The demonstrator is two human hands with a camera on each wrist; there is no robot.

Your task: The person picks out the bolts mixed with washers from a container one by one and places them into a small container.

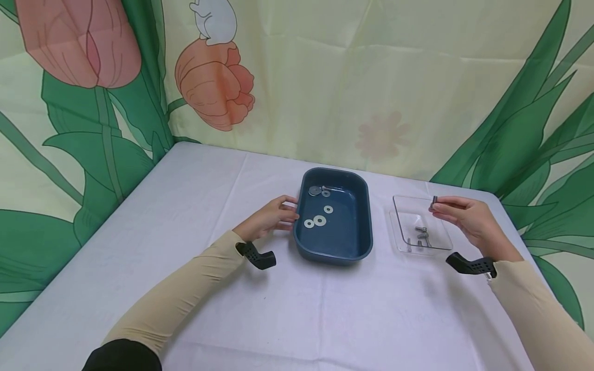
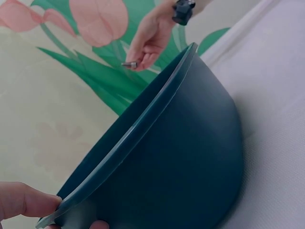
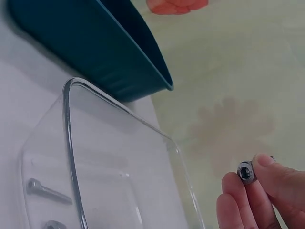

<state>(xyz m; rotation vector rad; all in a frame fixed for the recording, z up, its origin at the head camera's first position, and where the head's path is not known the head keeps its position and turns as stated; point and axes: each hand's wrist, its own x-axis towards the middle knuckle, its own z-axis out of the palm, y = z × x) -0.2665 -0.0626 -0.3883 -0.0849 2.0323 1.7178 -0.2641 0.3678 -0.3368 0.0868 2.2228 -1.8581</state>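
Observation:
A dark blue plastic bin point(image 1: 336, 262) stands in the middle of the table. My left hand point(image 1: 274, 216) touches its left side, one fingertip at the rim and others against the outer wall point(image 2: 176, 152). To the right is a clear plastic box point(image 1: 398, 221) with several metal screws point(image 1: 422, 236) inside. My right hand point(image 1: 473, 221) is raised over the box's right side and pinches a short socket-head screw point(image 3: 246, 172) between thumb and fingers. Its hex socket faces the right wrist camera. In the bin lie several washers point(image 1: 319, 220) and a small screw point(image 1: 327, 188).
A white cloth covers the table point(image 1: 260, 309). Behind it hangs a printed curtain point(image 1: 315, 93) with tulips and leaves. The bin and the clear box stand side by side with a narrow gap between them.

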